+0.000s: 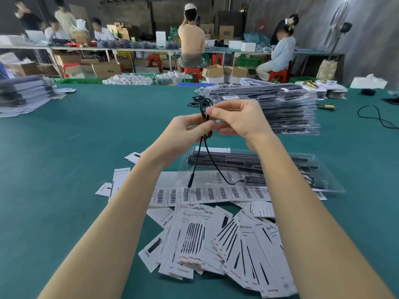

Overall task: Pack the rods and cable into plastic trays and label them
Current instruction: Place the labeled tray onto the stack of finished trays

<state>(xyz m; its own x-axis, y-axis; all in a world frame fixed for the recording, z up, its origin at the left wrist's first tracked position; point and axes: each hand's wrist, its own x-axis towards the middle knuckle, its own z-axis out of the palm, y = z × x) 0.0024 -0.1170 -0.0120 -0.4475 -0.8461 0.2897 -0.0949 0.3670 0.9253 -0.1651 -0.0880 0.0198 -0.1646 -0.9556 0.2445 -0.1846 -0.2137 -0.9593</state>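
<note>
- Busy packing workshop; green table strewn with printed cards and a barcode label strip.
- Both hands raised above the table: left hand and right hand each pinch the black cable, coiling it into loops; two ends hang down.
- Open plastic tray below, rods already seated.
- Step, by my reading: bundling the cable. Next calls for tucking the coil into the tray, then labelling.
- Finished tray stack beyond.

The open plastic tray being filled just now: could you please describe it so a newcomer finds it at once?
On the green table, look beneath the hands winding the black cable. The tray lies alone on the barcode label strip, unlike the stacked trays behind.
</note>
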